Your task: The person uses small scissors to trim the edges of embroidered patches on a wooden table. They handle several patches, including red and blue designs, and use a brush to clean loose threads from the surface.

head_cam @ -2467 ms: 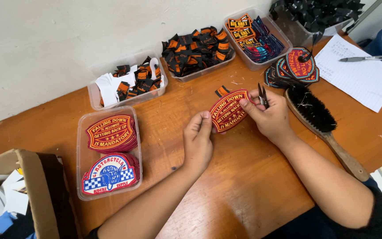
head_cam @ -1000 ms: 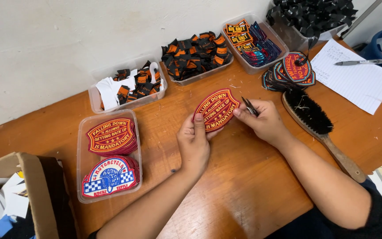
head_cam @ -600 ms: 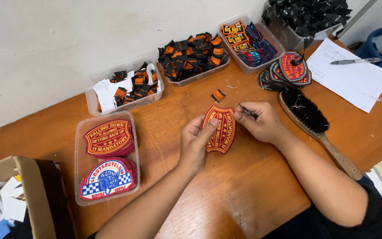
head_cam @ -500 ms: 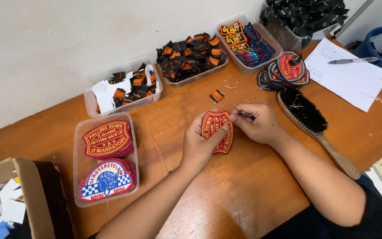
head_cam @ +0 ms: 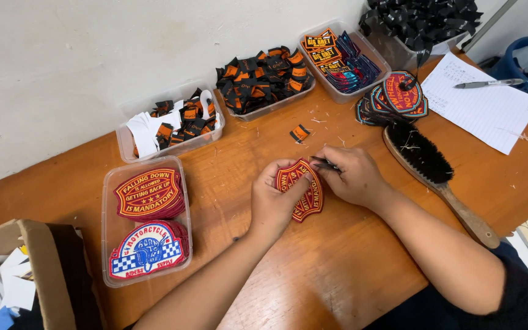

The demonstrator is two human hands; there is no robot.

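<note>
A red embroidered patch [head_cam: 304, 194] with a yellow border lies on the wooden table [head_cam: 349, 269], turned on its side. My left hand [head_cam: 273, 201] presses on its left part with the thumb on top. My right hand [head_cam: 349, 176] rests against the patch's right edge and grips a small dark tool [head_cam: 324, 163], perhaps snips, whose tip points left over the patch's top corner.
A wooden brush [head_cam: 435, 174] with black bristles lies right of my hands. A clear tray [head_cam: 106, 244] at left holds two patch stacks. Trays of small orange-black labels [head_cam: 264, 79] line the wall. One loose label [head_cam: 300, 132], a round patch pile [head_cam: 398, 98], paper and pen [head_cam: 490, 83] lie behind.
The patch was turned from lying flat-wide to standing on its side and brought nearer to me. Both hands came down with it; the tool stayed in my right hand.
</note>
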